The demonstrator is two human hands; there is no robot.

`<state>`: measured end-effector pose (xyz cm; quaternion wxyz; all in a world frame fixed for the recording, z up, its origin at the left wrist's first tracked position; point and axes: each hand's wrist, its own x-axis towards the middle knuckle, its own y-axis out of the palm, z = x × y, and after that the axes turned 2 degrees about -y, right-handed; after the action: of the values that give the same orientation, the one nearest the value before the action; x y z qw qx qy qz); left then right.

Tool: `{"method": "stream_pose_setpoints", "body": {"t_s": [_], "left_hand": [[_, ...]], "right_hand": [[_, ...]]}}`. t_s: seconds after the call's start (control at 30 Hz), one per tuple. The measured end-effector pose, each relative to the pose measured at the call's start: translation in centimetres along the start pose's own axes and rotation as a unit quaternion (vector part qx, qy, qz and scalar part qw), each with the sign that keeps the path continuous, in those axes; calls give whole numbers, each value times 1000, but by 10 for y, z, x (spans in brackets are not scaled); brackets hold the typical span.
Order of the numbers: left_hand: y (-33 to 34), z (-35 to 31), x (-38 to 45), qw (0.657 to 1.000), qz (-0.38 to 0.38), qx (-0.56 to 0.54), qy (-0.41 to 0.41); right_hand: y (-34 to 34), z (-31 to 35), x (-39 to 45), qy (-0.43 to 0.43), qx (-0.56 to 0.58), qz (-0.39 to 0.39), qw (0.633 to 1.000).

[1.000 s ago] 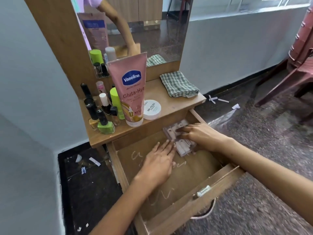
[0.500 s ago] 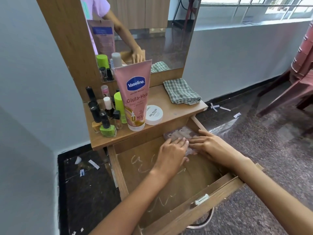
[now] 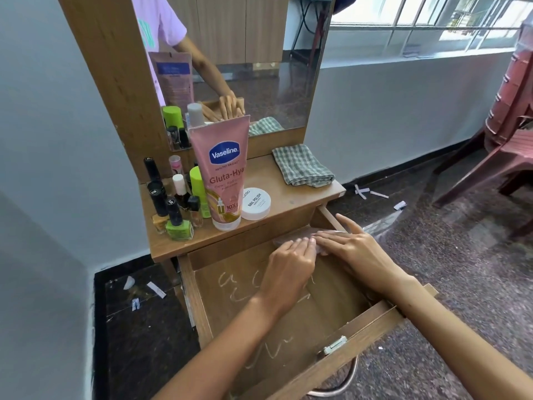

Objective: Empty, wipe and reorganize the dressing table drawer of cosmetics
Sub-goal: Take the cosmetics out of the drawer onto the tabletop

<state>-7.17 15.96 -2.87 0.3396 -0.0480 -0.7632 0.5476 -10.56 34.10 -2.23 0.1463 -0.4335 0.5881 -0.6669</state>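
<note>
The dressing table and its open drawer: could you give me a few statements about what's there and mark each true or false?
1. The drawer is pulled open. True.
2. The checked cloth lies inside the drawer. False: it lies folded on the tabletop.
3. Both the left hand and the right hand rest at the drawer's back, on a clear packet.
True.
4. The pink Vaseline tube lies flat. False: it stands upright on its cap.
5. The green nail polish bottle stands on the floor. False: it stands on the tabletop's front left.

Open wooden drawer holds a clear packet at its back.
</note>
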Motion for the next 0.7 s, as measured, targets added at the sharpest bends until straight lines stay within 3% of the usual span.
{"method": "stream_pose_setpoints", "body": {"t_s": [0.27, 0.4, 0.5, 0.7], "left_hand": [[-44, -16, -10, 987, -140, 16, 76], [-69, -21, 10, 976, -206, 19, 72], [-81, -20, 31, 977, -207, 37, 15], [-68, -5, 63, 967, -102, 138, -187]], "right_hand": [[-63, 29, -4, -19, -70, -123, 990], [-93, 26, 9, -40, -110, -185, 976], [-94, 10, 35, -48, -128, -227, 964], [-49, -27, 103, -68, -103, -245, 962]]}}
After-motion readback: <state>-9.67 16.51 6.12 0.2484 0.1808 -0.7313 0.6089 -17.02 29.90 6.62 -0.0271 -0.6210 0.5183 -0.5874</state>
